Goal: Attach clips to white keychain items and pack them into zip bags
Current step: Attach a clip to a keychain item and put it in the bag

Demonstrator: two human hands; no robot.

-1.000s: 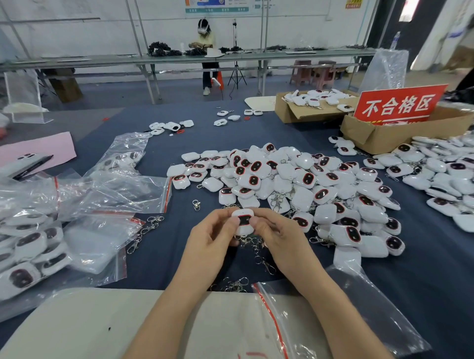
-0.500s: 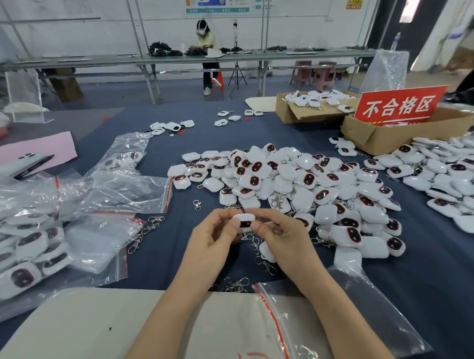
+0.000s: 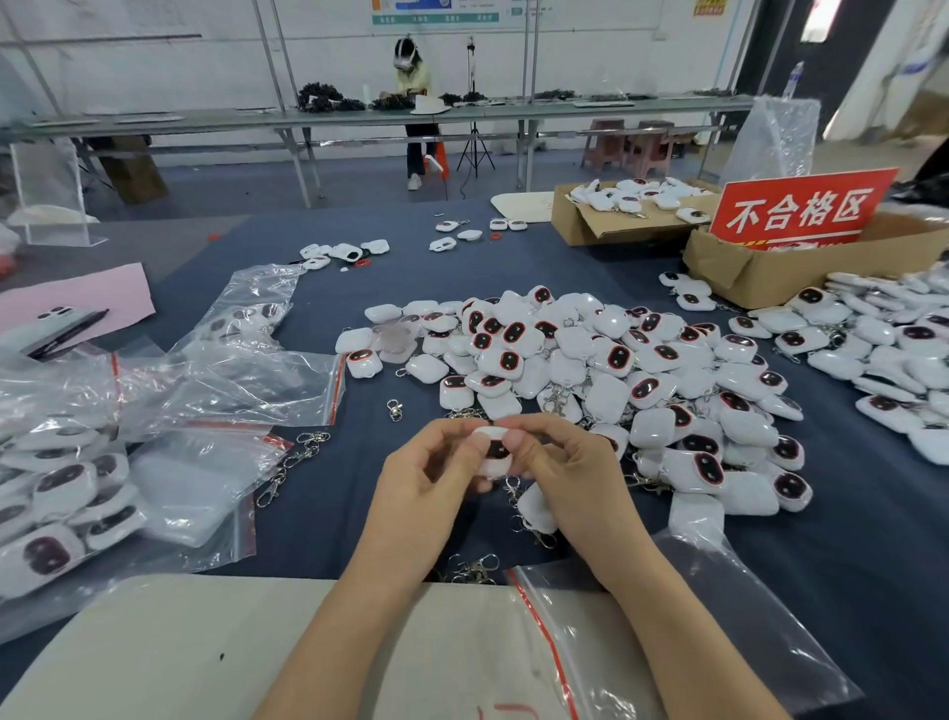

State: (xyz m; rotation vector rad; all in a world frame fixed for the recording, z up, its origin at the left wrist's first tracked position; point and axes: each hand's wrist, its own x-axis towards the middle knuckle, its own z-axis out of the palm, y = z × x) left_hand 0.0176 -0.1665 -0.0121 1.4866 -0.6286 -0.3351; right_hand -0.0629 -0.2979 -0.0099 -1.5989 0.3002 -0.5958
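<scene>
keychains (image 3: 606,370) heaped on blue table (image 3: 359,503); both hands' fingers (image 3: 518,439) pinch one keychain item (image 3: 494,452).

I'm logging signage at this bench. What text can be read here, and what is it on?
"不合格区": white characters on the red sign standing in the cardboard box at the right.
Wall poster at top centre: print too small to read.
Yellow wall notice at top right: too blurred to read.
Red marks on the near zip bag: cut off, illegible.

Both bare forearms reach in from 6 o'clock, converging. Left hand (image 3: 431,483) and right hand (image 3: 565,478) meet fingertip to fingertip, fingers curled, pinching closed.
</scene>
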